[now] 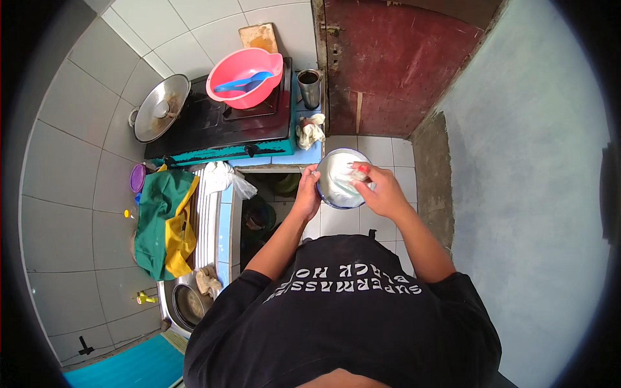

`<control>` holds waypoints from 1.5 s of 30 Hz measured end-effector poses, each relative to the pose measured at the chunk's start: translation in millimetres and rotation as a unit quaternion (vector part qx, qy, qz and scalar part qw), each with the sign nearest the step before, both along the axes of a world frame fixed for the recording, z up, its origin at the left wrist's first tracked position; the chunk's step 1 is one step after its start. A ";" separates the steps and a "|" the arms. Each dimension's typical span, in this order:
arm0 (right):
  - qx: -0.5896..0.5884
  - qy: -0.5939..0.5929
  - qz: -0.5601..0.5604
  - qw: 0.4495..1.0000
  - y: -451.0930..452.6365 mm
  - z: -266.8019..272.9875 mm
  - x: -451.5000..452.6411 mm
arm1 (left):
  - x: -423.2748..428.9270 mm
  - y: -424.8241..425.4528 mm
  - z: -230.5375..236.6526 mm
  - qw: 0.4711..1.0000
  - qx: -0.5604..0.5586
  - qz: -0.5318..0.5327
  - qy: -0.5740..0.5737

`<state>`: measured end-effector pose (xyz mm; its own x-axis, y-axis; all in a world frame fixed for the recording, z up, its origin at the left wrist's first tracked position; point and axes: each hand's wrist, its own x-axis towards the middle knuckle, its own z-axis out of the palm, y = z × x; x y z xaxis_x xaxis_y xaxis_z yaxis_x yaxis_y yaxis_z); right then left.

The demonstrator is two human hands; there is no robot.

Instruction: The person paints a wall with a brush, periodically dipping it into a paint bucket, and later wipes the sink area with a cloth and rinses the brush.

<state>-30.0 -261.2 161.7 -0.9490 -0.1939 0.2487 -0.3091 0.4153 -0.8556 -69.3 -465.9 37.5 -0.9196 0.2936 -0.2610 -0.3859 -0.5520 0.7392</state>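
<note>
A round white bowl [335, 186] with a dark blue rim is held up in front of me, above the tiled floor. My left hand [308, 190] grips its left rim, thumb at the edge. Over the bowl's right side, my right hand [377, 186] has its fingers bent inside around something pale, perhaps a piece coated in the white powder [343, 167]; what it is I cannot tell. A red spot shows on or by the index finger. The powder spreads over much of the bowl's inside.
Left of the bowl, a gas stove [218, 128] carries a pink basin [245, 99] with blue utensils and a metal wok [145, 119]. A steel tumbler [310, 94] and crumpled cloth [310, 132] stand beside it. Nearer are a green-yellow cloth [162, 218] and a sink with a pot [190, 305].
</note>
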 end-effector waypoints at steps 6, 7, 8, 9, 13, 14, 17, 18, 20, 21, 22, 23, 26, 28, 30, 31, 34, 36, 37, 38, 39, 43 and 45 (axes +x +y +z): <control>0.041 0.076 -0.103 0.991 37.5 -1.6 -7.0 | 0.7 37.5 -1.2 1.000 0.003 -0.017 -0.011; 0.046 0.121 -0.103 0.986 38.1 -0.6 -6.9 | 0.7 46.5 -3.7 0.999 -0.012 -0.042 0.006; 0.052 0.134 -0.087 0.986 41.2 -5.9 -4.2 | 1.0 54.9 -6.0 0.997 -0.027 -0.067 0.024; 0.053 0.134 -0.092 0.985 45.8 -4.4 1.6 | 0.2 61.4 -9.8 0.997 -0.026 -0.071 0.024; -0.012 -0.041 -0.064 0.997 78.6 -2.2 27.0 | 0.4 87.1 -16.0 0.998 0.001 -0.061 -0.002; 0.001 -0.037 -0.094 0.995 91.3 -1.0 28.9 | -0.5 93.5 -15.3 0.998 -0.002 -0.067 -0.010; 0.050 -0.024 -0.158 0.986 114.6 4.2 28.8 | 3.3 122.0 -18.0 0.994 -0.013 -0.103 -0.014; 0.058 0.036 -0.176 0.982 116.6 2.9 26.2 | 7.3 134.7 -7.0 0.995 -0.010 -0.093 -0.027; 0.081 0.086 -0.186 0.975 124.2 0.4 26.8 | 7.2 151.3 -8.0 0.995 -0.008 -0.095 -0.042; 0.081 0.085 -0.195 0.974 126.4 2.8 30.7 | 1.8 154.2 -17.4 0.989 -0.008 -0.132 -0.070; 0.064 0.032 -0.169 0.983 128.8 4.7 36.5 | -3.5 157.5 -23.3 0.981 -0.008 -0.169 -0.098; 0.045 -0.020 -0.143 0.988 131.8 5.6 40.9 | -8.7 159.7 -29.1 0.979 -0.009 -0.179 -0.097; 0.074 -0.041 -0.199 0.976 153.0 4.9 46.1 | -22.1 175.5 -30.2 0.970 -0.013 -0.225 -0.086; 0.086 -0.049 -0.256 0.962 161.4 3.7 44.9 | -23.8 189.0 -18.5 0.980 0.001 -0.175 -0.091; 0.111 0.058 -0.311 0.942 164.2 -0.1 35.1 | -30.5 203.1 -16.1 0.978 -0.007 -0.202 -0.056; 0.111 0.057 -0.324 0.938 161.4 0.3 32.4 | -35.4 209.6 -14.6 0.977 -0.014 -0.214 -0.019; 0.144 0.095 -0.319 0.932 152.9 3.8 29.6 | -51.4 225.8 -11.7 0.969 -0.005 -0.246 0.030; 0.068 0.005 -0.299 0.952 149.4 6.4 32.8 | -71.8 232.5 -17.8 0.967 -0.006 -0.252 0.033; 0.029 -0.039 -0.285 0.957 150.0 8.7 31.4 | -82.3 234.8 -20.7 0.969 -0.009 -0.246 0.035; 0.052 -0.055 -0.314 0.946 153.9 14.3 30.5 | -91.8 236.9 -23.7 0.967 -0.005 -0.253 0.033; 0.051 -0.058 -0.323 0.943 158.3 12.6 28.0 | -97.4 240.1 -21.8 0.965 -0.006 -0.262 0.031; 0.116 0.051 -0.425 0.896 173.6 2.9 -3.8 | -113.5 254.5 -13.2 0.946 -0.024 -0.321 0.034; 0.153 0.112 -0.448 0.874 170.2 1.5 -14.3 | -121.8 260.1 -13.1 0.938 -0.027 -0.344 0.039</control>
